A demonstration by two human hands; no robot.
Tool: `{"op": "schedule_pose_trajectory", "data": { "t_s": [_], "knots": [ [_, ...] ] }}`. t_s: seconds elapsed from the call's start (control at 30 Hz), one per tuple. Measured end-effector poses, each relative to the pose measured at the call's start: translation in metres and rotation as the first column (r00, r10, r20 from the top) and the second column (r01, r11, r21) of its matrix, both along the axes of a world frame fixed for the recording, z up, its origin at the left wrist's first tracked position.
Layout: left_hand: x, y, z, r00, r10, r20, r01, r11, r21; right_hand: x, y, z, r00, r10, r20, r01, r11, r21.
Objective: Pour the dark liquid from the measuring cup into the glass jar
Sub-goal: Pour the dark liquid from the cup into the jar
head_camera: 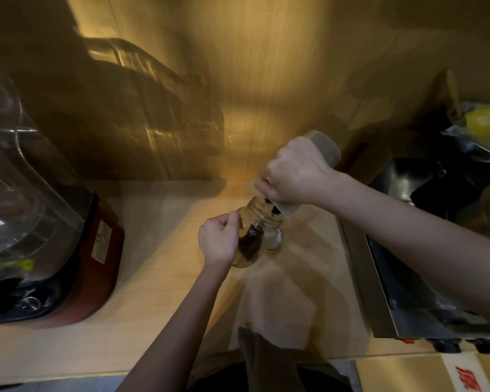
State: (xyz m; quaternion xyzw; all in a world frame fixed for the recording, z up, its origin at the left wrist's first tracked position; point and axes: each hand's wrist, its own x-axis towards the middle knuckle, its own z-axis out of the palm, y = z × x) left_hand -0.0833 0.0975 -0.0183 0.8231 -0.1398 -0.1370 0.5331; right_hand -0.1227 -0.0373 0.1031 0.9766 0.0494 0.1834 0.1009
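A small clear glass jar (252, 222) is held tilted above the wooden counter (164, 292), its mouth pointing up and right. My left hand (219, 239) grips its side. Dark liquid (251, 241) lies along the jar's lower inside wall. My right hand (297, 174) is wrapped around a translucent measuring cup (324, 147), tipped steeply with its rim (275, 210) at the jar's mouth. Dark residue shows at that rim. A round white lid-like object (275, 239) lies on the counter just behind the jar.
A blender with a red base (96, 250) and clear jug (12, 179) stands at the left. A metal sink or appliance (408, 292) borders the right, with a dark tray and yellow item (484, 120) behind. A wooden wall rises at the back.
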Motion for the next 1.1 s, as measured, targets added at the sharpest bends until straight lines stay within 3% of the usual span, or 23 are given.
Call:
{"op": "schedule_pose_trajectory", "data": {
  "t_s": [1.1],
  "knots": [
    [-0.005,-0.006,0.007,0.999,-0.013,-0.031,0.01,0.995,-0.099,-0.012,-0.015,0.007,0.987,0.155,0.05,-0.152,0.987,-0.059]
  ]
}}
